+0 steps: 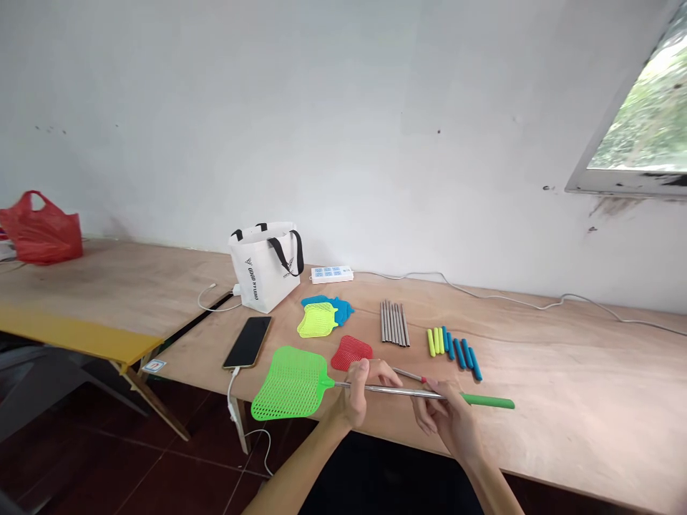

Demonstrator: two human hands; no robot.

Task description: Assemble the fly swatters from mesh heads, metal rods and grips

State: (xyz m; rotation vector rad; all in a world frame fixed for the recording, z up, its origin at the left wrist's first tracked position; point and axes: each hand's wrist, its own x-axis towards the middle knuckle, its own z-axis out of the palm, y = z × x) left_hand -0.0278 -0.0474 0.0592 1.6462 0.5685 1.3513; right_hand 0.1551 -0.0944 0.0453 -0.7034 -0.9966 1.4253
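Both hands hold a green fly swatter (pixel 293 384) level over the table's front edge. Its mesh head points left, its metal rod runs right to a green grip (pixel 491 402). My left hand (pixel 357 397) is closed round the rod just behind the head. My right hand (pixel 448 418) pinches the rod close to the green grip. Under the rod lies a red swatter head (pixel 351 352) with a thin rod and red tip (pixel 411 375). Yellow (pixel 318 320) and blue (pixel 343 307) swatter heads lie behind it.
On the plywood table (pixel 563 386) lie a bundle of metal rods (pixel 394 323), a row of yellow and blue grips (pixel 454 350), a black phone (pixel 247 342) on a cable, a white tote bag (pixel 265 266) and a power strip (pixel 331 274). A red plastic bag (pixel 40 229) sits far left.
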